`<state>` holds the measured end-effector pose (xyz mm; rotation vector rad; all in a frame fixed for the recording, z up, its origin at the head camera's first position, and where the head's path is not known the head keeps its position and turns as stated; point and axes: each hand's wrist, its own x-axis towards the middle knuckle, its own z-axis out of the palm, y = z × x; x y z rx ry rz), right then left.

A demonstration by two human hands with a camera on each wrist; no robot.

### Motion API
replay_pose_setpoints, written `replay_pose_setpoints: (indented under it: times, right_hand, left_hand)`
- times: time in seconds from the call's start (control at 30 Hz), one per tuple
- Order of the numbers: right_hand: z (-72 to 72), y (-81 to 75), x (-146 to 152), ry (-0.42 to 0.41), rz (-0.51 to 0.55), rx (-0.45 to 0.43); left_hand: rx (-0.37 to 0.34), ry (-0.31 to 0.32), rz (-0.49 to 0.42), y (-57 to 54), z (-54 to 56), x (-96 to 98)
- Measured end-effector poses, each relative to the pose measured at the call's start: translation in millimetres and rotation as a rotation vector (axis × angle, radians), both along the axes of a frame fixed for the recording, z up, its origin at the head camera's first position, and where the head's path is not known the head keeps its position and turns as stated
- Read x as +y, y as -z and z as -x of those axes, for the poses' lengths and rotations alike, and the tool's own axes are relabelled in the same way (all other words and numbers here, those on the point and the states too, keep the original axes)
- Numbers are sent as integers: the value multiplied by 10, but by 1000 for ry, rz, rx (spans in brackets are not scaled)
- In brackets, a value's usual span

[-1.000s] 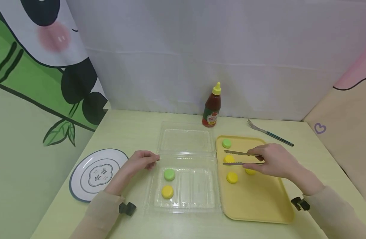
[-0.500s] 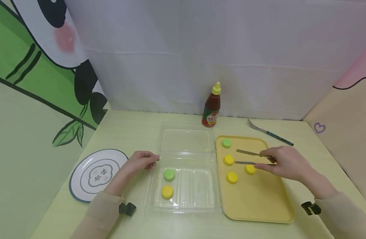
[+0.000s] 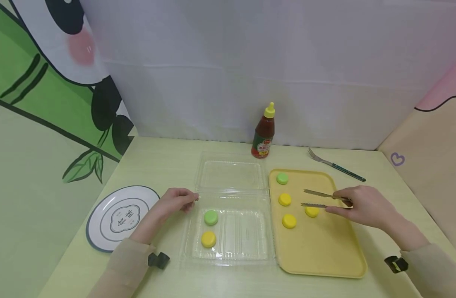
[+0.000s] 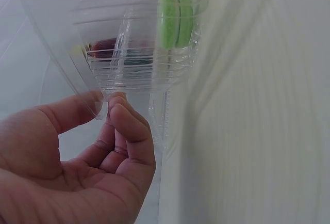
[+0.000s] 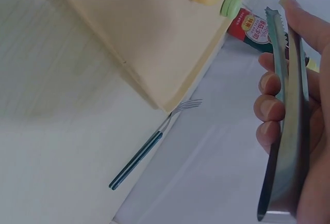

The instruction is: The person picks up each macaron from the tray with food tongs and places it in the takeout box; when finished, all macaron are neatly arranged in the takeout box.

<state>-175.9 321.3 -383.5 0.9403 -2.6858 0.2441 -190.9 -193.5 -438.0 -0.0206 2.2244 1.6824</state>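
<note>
My left hand [image 3: 179,200] pinches the left rim of an open clear plastic clamshell container [image 3: 246,236] between thumb and fingers; the left wrist view shows this grip close up. Inside its base lie a green macaron [image 3: 211,217] and a yellow macaron [image 3: 208,239]. In my right hand [image 3: 366,209] are metal tongs [image 5: 294,121], their toothed arms spread with nothing between them. The tongs hover over the yellow tray [image 3: 317,252]. On that tray lie a green macaron [image 3: 282,178] and three yellow macarons [image 3: 289,221], one of them partly behind the tongs.
A white plate [image 3: 105,215] with a dark rim sits at the left, partly behind the left forearm. Against the back wall stands a red sauce bottle [image 3: 263,138] with a yellow cap. A fork [image 3: 337,166] lies behind the tray.
The right hand has drawn the tongs to the right, off the middle yellow macaron, which stays on the tray. My left hand keeps its place on the container.
</note>
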Motion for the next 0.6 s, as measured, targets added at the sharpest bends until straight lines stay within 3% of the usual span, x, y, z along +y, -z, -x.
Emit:
replay_pose_setpoints:
  times: [0.37,0.6]
  right_hand:
    - [-55,93,115,30,-17,-53]
    - [-69,164,184,44,-31,-71]
  left_hand:
    - [9,6,26,-41,-7,19]
    - [8,4,34,-9,7,11]
